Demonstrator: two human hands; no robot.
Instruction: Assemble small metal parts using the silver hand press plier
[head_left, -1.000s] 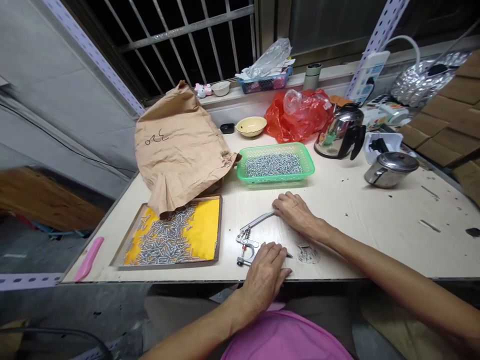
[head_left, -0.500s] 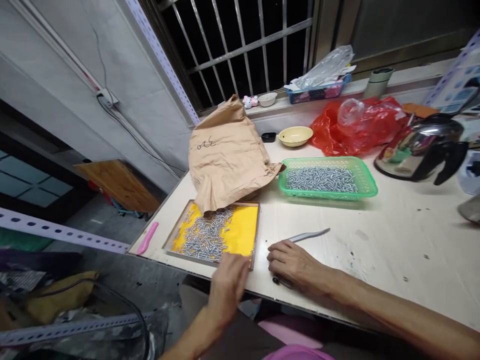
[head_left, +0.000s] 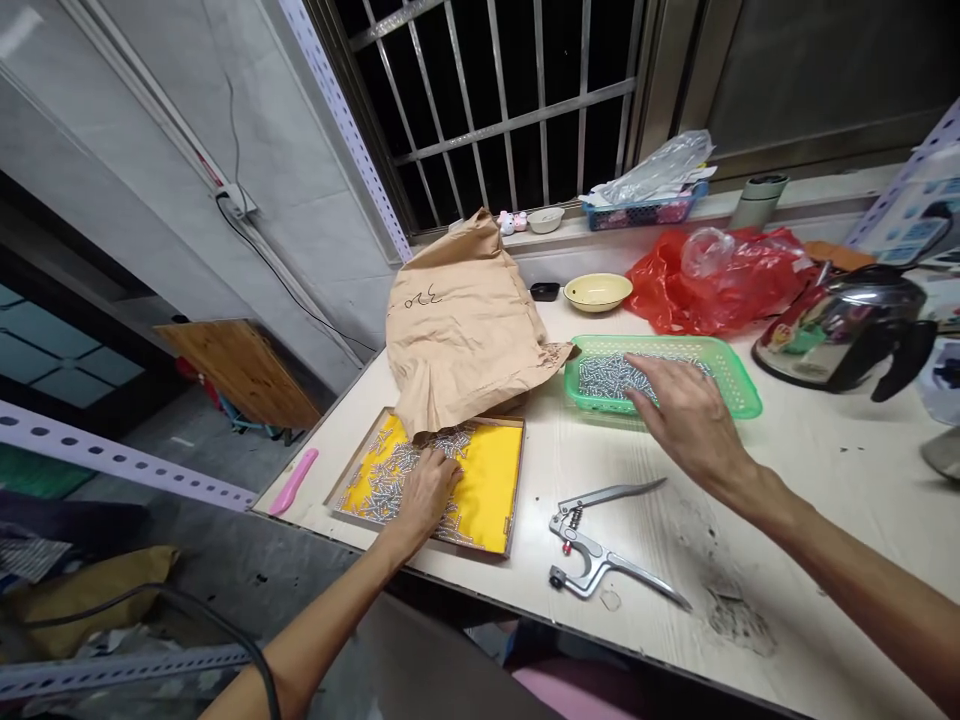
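Note:
My left hand (head_left: 429,492) is down in a shallow tray (head_left: 495,490) with a yellow bottom, its fingers curled among small silvery metal pins (head_left: 384,488). What lies between those fingertips is hidden. Over the front of a green plastic basket (head_left: 744,395) is my right hand (head_left: 688,418), thumb and fingers apart. The basket holds more small metal pieces (head_left: 606,376), partly covered from view by this hand. A pair of hand-press pliers (head_left: 598,560) lies with handles spread on the table, between the tray and my right forearm.
A brown paper bag (head_left: 465,325) overhangs the tray's back edge. Left of the tray lies a pink-handled tool (head_left: 294,482). Behind the basket are a cream bowl (head_left: 598,291) and a red plastic bag (head_left: 720,285); a kettle (head_left: 840,330) stands at the right.
My right hand has left the pliers and moved up and back to the green basket. My left hand has gone from the tray's front edge into the metal pins. The view has shifted slightly.

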